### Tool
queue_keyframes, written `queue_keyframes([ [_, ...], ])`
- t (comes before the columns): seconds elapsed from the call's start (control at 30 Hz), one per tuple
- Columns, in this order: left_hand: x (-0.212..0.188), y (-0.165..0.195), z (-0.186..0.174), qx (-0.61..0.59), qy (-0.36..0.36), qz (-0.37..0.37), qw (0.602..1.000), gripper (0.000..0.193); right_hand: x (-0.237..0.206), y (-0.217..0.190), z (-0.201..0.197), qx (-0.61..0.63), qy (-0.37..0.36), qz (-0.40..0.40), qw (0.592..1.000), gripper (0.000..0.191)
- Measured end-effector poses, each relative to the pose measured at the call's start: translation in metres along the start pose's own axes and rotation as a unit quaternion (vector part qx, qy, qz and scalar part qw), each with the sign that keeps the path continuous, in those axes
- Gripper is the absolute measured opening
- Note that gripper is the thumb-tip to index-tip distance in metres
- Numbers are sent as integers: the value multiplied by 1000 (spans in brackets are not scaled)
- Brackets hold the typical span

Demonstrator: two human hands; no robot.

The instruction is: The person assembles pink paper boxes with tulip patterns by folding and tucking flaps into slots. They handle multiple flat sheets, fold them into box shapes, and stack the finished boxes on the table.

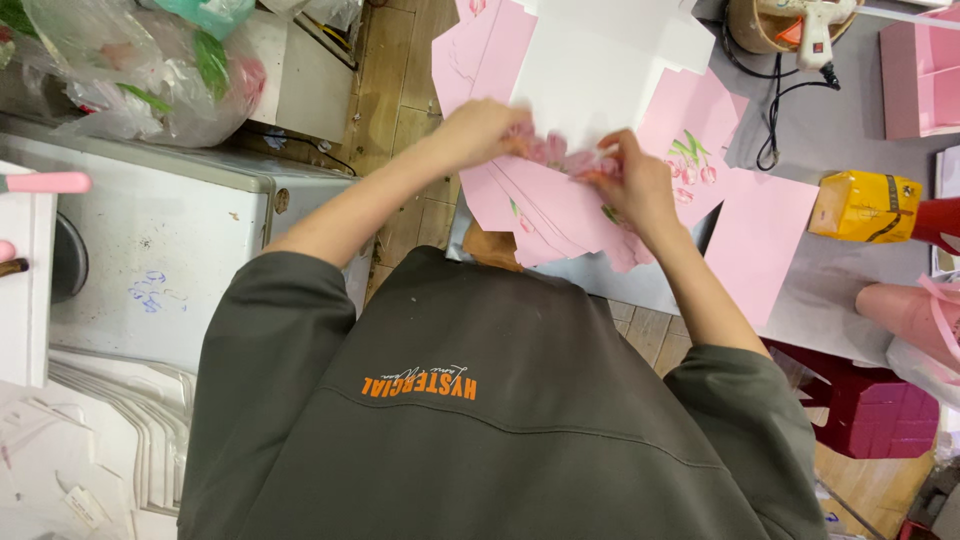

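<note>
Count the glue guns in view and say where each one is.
1. The white glue gun lies at the table's far edge, top right, beyond both hands, its black cord trailing toward the pink card sheets. Others may be hidden out of frame.

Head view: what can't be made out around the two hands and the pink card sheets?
- Left hand: motion-blurred, so its grip cannot be told.
- Right hand: fingers blurred against the small pink piece between the hands; that piece's shape is unclear.
- Pink card sheets: lower edges hidden by the person's forearm and shoulder.
- Glue gun: cut off by the top edge.
- Yellow box: markings too small.
</note>
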State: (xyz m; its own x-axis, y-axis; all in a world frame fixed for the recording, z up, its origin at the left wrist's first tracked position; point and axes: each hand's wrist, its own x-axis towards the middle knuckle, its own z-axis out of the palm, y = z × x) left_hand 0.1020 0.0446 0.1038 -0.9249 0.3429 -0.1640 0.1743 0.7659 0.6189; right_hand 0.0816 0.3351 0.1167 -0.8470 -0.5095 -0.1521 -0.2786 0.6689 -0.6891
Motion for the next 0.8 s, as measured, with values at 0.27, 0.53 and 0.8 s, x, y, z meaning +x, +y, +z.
queue_keyframes([
  [0.27, -4, 1, 16, 220, 154, 65, 961, 85, -1, 25, 13, -250, 108, -127, 954, 95],
  [0.53, 18, -19, 37, 265, 276, -59, 922, 81, -9, 18, 52, -299, 66, -99, 947, 90],
  [0.8, 56, 7, 38, 249, 265, -206, 908, 90, -24, -26, 45, -263, 68, -156, 950, 63],
])
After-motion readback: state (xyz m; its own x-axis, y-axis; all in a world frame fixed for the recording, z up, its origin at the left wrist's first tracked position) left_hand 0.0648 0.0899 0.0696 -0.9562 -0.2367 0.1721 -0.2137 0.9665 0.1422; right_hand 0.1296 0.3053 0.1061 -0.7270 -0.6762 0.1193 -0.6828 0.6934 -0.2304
